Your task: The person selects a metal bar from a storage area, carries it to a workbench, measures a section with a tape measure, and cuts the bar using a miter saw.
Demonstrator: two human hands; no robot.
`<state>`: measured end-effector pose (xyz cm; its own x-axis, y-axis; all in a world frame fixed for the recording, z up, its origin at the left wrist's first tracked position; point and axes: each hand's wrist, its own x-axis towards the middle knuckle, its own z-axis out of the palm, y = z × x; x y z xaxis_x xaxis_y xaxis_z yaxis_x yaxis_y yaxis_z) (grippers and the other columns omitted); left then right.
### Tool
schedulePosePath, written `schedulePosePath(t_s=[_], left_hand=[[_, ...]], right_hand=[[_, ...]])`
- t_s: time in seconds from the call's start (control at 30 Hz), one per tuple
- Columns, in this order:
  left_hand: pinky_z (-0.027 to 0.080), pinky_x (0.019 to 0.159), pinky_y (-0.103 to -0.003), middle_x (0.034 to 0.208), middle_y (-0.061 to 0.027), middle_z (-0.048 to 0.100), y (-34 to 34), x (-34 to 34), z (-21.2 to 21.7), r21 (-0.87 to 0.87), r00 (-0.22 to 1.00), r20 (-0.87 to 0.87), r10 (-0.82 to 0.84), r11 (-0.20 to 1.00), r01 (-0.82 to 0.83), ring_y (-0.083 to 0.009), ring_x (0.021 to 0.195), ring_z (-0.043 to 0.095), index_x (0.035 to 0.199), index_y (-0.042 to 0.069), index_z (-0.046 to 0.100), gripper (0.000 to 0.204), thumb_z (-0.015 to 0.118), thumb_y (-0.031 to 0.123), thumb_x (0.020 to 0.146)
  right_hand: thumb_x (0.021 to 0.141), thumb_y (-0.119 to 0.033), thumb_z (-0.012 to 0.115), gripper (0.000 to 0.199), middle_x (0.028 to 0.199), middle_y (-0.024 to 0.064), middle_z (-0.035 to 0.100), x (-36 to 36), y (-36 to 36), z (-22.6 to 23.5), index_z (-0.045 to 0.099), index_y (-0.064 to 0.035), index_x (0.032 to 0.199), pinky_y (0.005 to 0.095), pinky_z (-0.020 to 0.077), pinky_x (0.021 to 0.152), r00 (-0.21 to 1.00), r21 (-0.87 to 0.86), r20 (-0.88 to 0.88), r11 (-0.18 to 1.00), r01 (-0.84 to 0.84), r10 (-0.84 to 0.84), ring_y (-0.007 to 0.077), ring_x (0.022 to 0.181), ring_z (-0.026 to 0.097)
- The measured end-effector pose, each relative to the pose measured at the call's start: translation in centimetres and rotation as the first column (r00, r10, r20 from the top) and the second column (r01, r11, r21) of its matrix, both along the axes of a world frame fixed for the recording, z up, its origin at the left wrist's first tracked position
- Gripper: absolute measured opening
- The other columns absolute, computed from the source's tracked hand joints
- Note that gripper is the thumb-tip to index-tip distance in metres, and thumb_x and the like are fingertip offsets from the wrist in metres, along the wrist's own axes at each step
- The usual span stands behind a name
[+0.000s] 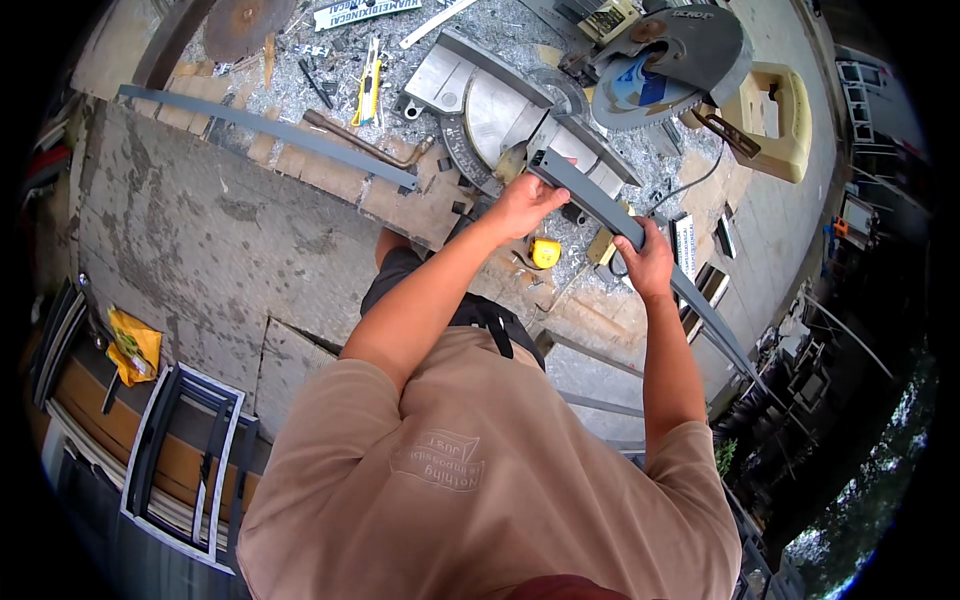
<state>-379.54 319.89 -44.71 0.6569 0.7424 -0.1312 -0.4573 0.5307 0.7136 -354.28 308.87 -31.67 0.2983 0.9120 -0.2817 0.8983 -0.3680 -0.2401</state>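
Head view: person at mitre saw [520,100].
Left hand [522,205]: gripping grey metal profile [640,250] near its end at the saw table.
Right hand [648,262]: wrapped around same profile, further along.
Nearby: yellow tape measure [545,253] below profile.

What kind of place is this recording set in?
Most likely an outdoor metal-fabrication work area: a mitre saw ringed by metal shavings, and both hands gripping a long grey metal profile at it.

White printed sign strip [366,12] at top edge — crumpled yellow bag [135,345] lower left, on boards.
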Motion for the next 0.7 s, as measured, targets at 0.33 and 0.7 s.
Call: schedulePosePath(t_s=[0.33,0.7], left_hand=[[0.053,0.109,-0.035,0.133,-0.0064,0.074,-0.6,-1.9,2.9,0.078,0.969,-0.126,-0.211,0.972,0.221,-0.0153,0.123,0.067,0.139,-0.001,0.067,0.035,0.071,0.02,0.111],[0.055,0.107,-0.036,0.133,-0.0086,0.073,-1.3,-1.9,7.0,0.136,0.987,-0.094,-0.126,0.981,0.138,-0.017,0.121,0.068,0.14,0.0,0.064,0.042,0.076,0.026,0.108]], right_hand=[[0.092,-0.068,0.077,0.071,0.112,0.0195,0.077,-0.6,-3.3,3.3,0.073,-0.0046,0.123,0.0498,0.0557,0.093,0.998,0.114,0.007,0.992,-0.058,0.058,0.0441,0.104,0.072],[0.096,-0.064,0.074,0.068,0.115,0.0214,0.072,-0.1,-3.6,8.0,0.07,-0.0047,0.128,0.0487,0.0541,0.094,0.999,0.137,0.0,0.989,-0.054,0.055,0.0441,0.108,0.069]])
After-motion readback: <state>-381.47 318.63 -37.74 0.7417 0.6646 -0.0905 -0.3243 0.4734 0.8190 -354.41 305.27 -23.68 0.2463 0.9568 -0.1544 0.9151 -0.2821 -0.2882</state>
